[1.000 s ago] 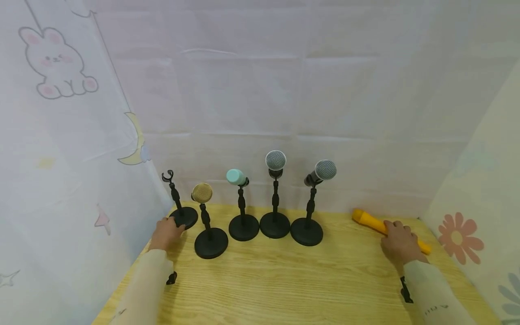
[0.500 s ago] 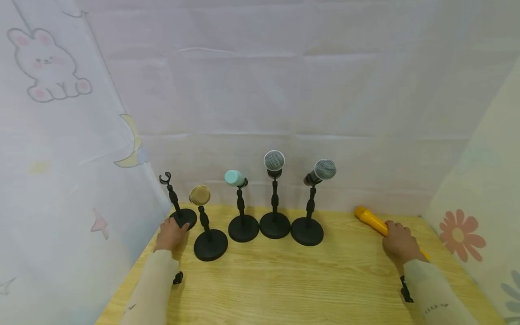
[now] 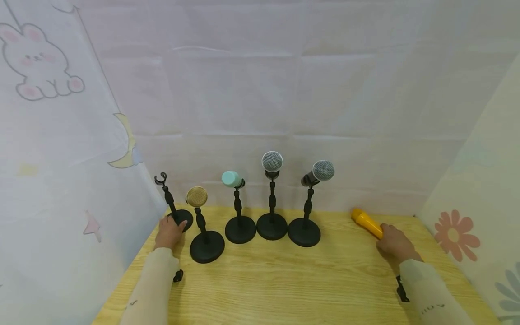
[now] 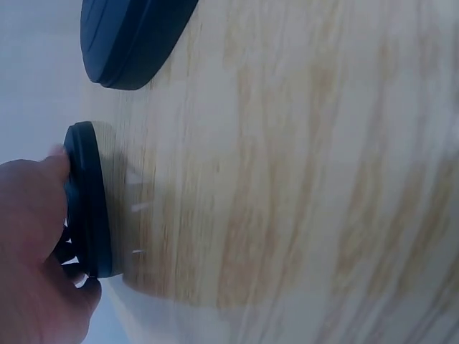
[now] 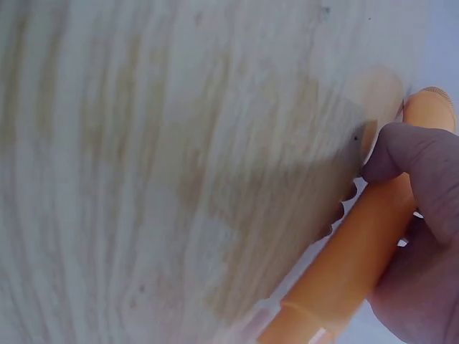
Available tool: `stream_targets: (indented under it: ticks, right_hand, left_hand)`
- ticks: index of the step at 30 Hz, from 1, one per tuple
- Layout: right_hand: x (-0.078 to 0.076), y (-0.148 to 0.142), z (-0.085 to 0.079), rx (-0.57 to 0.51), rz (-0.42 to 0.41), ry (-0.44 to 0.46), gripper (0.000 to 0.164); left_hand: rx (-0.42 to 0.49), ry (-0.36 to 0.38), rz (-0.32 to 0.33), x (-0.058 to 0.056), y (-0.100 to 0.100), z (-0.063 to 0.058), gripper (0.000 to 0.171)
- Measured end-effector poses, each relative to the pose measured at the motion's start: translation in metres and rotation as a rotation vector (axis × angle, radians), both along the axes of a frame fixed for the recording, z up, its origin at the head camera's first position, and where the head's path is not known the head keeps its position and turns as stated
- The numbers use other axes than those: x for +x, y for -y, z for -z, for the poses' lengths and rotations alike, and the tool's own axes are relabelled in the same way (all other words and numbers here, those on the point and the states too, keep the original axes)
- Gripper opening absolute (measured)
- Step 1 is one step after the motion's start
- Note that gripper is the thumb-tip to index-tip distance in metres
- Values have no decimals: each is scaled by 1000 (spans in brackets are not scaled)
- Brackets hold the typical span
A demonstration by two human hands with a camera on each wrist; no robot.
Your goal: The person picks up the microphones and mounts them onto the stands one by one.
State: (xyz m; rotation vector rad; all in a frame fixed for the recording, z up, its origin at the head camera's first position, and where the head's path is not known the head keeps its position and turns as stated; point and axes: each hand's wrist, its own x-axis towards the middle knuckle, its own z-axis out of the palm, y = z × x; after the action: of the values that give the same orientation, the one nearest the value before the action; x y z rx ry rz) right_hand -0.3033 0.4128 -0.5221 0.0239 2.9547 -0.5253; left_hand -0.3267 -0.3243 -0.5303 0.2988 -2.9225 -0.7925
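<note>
At the far left of the head view, my left hand [image 3: 168, 232] grips the round base of a black microphone stand [image 3: 169, 197] whose clip holds nothing. In the left wrist view the thumb and fingers spread around the edge of that base [image 4: 90, 201], which stands on the table. On the right, my right hand [image 3: 396, 243] holds an orange-yellow microphone [image 3: 367, 223] that lies slantwise at the table's surface. The right wrist view shows the thumb across the orange handle [image 5: 344, 251]; the other fingers are mostly hidden behind it.
Between the hands stand a gold-headed microphone [image 3: 197, 197], a mint-green microphone [image 3: 231, 179] and two silver-headed microphones [image 3: 272, 161], each on a black stand. The wooden table [image 3: 284, 284] meets a pale cloth wall [image 3: 365, 180] behind, with printed cloth on both sides.
My left hand has shifted slightly right over the base edge. The orange microphone has turned a little, and its tail end is now mostly hidden by my right hand. The head view has shifted slightly.
</note>
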Motion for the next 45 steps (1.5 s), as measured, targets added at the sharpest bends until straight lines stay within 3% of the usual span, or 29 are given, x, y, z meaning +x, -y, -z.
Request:
stream_targets:
  ticks: [6, 14, 19, 26, 29, 37, 45]
  right_hand:
    - [1, 1, 2, 7, -5, -35, 52]
    - [9, 6, -5, 20, -15, -166, 38]
    - [11, 7, -8, -26, -23, -157, 43]
    - [20, 16, -12, -126, 30, -91, 59]
    - [25, 21, -16, -152, 37, -113, 64]
    - [29, 24, -14, -141, 25, -245, 49]
    - [30, 25, -16, -126, 16, -235, 45]
  left_hand:
    - [-17, 12, 7, 1, -1, -7, 75]
    - [-49, 30, 34, 7, -4, -18, 76]
    - [-94, 39, 52, 11, -3, -20, 79]
    - [-134, 45, 95, 19, -1, -20, 80]
    - [-135, 60, 113, 22, 2, -19, 79]
    - [-127, 83, 151, 34, 7, -19, 80]
    - [-137, 77, 176, 51, 6, -26, 76]
